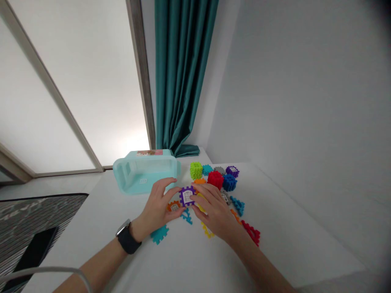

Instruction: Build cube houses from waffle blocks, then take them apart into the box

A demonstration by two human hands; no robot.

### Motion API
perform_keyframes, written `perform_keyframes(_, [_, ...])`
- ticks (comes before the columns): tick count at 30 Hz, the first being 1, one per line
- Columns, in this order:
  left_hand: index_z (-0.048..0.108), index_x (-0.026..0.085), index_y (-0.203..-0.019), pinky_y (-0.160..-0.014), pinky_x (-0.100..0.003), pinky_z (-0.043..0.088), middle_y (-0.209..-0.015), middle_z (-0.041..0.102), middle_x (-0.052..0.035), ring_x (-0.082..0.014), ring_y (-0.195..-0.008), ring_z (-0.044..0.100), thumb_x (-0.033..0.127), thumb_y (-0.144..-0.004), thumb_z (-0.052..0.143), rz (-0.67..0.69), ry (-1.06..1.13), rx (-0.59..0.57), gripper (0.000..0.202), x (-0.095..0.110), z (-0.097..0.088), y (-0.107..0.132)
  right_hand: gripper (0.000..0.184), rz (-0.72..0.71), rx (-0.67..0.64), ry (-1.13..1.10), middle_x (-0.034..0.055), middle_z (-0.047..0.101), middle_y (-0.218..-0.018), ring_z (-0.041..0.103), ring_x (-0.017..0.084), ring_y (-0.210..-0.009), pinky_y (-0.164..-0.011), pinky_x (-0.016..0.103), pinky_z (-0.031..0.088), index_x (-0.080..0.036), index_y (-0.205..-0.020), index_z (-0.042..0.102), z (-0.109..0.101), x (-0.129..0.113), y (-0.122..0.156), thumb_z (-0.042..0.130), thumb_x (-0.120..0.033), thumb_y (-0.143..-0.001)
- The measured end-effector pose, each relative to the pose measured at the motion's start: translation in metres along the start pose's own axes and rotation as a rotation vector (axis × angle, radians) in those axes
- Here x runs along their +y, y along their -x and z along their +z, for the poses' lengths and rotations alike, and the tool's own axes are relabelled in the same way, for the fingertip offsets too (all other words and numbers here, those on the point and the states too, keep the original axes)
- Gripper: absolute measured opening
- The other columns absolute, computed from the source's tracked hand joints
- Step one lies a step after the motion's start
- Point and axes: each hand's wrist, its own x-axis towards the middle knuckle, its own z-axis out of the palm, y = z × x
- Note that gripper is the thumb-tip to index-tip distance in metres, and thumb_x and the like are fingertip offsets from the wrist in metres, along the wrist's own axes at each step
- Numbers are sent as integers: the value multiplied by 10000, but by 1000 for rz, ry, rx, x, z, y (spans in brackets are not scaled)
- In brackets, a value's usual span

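Tile (187, 196), purple-edged and toothed all round, with a pale window-like print on its face, is held between two hands just above the white table (293, 244). Its left side is pinched by the thumb and forefinger of the left hand (156, 209), whose other fingers are curved away from it. Its right side is gripped by the right hand (215, 211) — the grip is narrow on both sides, and a right fingertip is laid over the printed face.

Beneath the left hand, an orange piece (174, 206) is partly covered, and beside it a light-blue openwork piece (187, 217) is seen. A teal piece (159, 235) is found near the left wrist, on which a dark-strapped watch (128, 240) is worn. Under the right hand a yellow piece (208, 231) is half hidden; to the right of that hand, a blue piece (237, 205) and a red openwork piece (252, 233) are scattered.

Farther back, a lime-green block (196, 170), a red block (215, 180), a dark-blue block (229, 182) and a purple block (232, 171) are clustered. At the far left, a pale turquoise bin (131, 189) is placed — and behind it a green curtain (183, 73) is hung.
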Motion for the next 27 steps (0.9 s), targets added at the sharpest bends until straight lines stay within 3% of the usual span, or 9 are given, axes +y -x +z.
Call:
perform_keyframes(14, [582, 213, -1150, -1021, -517, 422, -1295, 546, -130, -331, -1212, 499, 348, -793, 748, 38, 126, -91, 417, 38, 86, -95, 239, 127, 4, 40, 116, 614, -1349, 569, 252, -1212, -1022, 478, 488, -225, -1139, 625, -63, 88, 32, 572, -152, -918])
perform_keyframes(20, [580, 185, -1119, -1008, -509, 425, -1290, 526, -135, -334, -1195, 493, 299, -759, 765, 11, 103, -158, 421, 50, 113, -132, 233, 206, 115, 27, 116, 641, -1281, 581, 246, -1187, -1007, 469, 500, -229, -1144, 629, -65, 127, 46, 575, -167, -926])
perform_keyframes(27, [548, 203, -1142, -990, -475, 431, -1245, 554, -106, -310, -1169, 506, 418, -815, 728, -2, -11, -304, 431, 48, 145, -161, 277, 280, 158, -36, 99, 660, -1267, 586, 254, -1188, -1008, 492, 494, -252, -1158, 625, -59, 177, 62, 599, -158, -899])
